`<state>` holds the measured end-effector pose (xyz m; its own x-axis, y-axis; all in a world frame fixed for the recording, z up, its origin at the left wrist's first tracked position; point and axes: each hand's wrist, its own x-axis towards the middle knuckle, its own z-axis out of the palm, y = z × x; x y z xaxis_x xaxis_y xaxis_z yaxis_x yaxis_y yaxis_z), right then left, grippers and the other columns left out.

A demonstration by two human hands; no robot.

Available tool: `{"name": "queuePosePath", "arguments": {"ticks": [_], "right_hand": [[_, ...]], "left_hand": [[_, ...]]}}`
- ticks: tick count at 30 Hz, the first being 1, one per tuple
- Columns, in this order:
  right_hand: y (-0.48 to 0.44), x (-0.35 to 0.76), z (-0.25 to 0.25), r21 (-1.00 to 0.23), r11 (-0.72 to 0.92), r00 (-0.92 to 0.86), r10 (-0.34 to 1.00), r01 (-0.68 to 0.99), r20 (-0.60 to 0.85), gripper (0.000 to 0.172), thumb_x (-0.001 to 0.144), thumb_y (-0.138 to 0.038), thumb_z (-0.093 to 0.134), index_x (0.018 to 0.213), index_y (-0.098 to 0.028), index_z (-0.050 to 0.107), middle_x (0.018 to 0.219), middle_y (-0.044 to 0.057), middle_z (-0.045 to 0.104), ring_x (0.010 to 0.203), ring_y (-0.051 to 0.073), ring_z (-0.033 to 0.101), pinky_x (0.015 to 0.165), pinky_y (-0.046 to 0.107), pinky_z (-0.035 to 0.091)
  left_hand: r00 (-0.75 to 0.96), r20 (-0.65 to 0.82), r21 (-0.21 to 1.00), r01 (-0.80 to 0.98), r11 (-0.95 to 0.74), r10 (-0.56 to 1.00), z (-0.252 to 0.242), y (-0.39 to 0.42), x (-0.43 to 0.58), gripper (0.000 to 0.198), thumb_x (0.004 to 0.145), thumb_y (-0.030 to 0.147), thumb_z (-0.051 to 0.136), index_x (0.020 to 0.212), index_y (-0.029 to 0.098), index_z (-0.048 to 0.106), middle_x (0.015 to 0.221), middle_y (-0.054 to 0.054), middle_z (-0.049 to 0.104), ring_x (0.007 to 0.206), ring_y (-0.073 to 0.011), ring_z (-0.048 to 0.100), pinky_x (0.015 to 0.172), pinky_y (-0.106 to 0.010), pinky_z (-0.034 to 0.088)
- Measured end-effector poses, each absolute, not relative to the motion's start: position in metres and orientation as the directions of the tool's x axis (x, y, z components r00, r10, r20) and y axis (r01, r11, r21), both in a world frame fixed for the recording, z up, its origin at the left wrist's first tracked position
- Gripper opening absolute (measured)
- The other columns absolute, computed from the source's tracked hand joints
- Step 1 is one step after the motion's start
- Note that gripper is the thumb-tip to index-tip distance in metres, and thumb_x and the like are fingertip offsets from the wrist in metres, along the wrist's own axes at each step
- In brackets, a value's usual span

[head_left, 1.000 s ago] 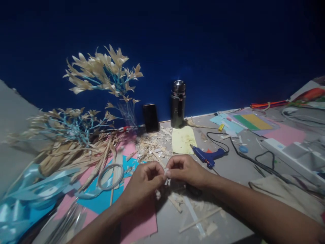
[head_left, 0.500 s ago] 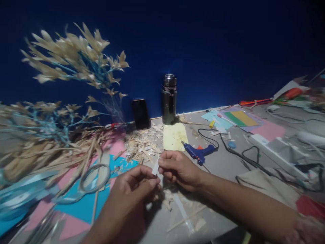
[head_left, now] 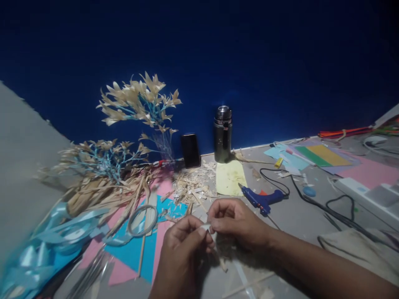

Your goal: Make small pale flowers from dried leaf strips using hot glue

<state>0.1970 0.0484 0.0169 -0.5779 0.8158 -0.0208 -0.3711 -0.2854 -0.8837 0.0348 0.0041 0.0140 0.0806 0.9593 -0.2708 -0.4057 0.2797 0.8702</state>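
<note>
Left hand (head_left: 183, 249): up off the table, thumb and forefinger pressed together on the near end of a small pale strip (head_left: 207, 227).
Right hand (head_left: 238, 220): mirrors it, fingertips pinched on the strip's other end, the other fingers curled in.
Strip: caught between the two hands, clear of the table, right in front of the person. A two-point hold like that looks meant to keep a flimsy piece steady and close to the eye.
Glue gun (head_left: 261, 199): on its side just beside the right hand, nozzle at the yellow sheet (head_left: 230, 177). Handy for that hand, I'd say.
Shavings (head_left: 193, 186): heaped just beyond the hands, with more scraps under them.
Tape ring (head_left: 142, 216): flat on the blue paper (head_left: 131, 253), left of the hands.
Flask (head_left: 222, 133), phone (head_left: 190, 150): parked against the wall, well apart from the hands.
</note>
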Motion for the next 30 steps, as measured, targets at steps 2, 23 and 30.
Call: {"name": "queuePosePath", "arguments": {"ticks": [2,23,30], "right_hand": [[0.049,0.199,0.016,-0.856,-0.326,-0.627,0.779,-0.402,-0.002,0.034,0.073,-0.039,0.085,0.087,-0.013,0.068,0.076,0.007,0.074,0.063,0.015,0.066,0.058,0.024,0.045],[0.044,0.198,0.032,-0.988,0.154,-0.26,0.955,0.029,0.141,0.008,0.078,-0.021,0.07,0.072,-0.016,0.07,0.069,0.001,0.069,0.065,0.013,0.06,0.061,0.024,0.045],[0.042,0.195,0.03,-0.981,0.173,-0.332,0.934,0.086,0.135,0.009,0.08,-0.018,0.068,0.071,-0.016,0.069,0.068,0.0,0.069,0.065,0.012,0.06,0.062,0.023,0.046]], "left_hand": [[0.098,-0.272,0.843,-0.455,0.286,0.957,0.018,0.003,0.034,0.023,0.07,0.03,0.083,0.063,0.019,0.064,0.06,-0.002,0.064,0.059,-0.0151,0.056,0.059,-0.027,0.046],[-0.222,0.108,0.993,0.077,-0.093,0.969,0.038,-0.02,0.03,0.022,0.08,0.037,0.075,0.07,0.021,0.066,0.067,0.0,0.061,0.062,-0.0141,0.053,0.057,-0.022,0.044],[-0.058,-0.057,0.998,-0.027,0.056,0.997,0.028,-0.006,0.038,0.026,0.085,0.043,0.071,0.078,0.018,0.067,0.065,0.0,0.059,0.06,-0.0129,0.052,0.055,-0.022,0.042]]}}
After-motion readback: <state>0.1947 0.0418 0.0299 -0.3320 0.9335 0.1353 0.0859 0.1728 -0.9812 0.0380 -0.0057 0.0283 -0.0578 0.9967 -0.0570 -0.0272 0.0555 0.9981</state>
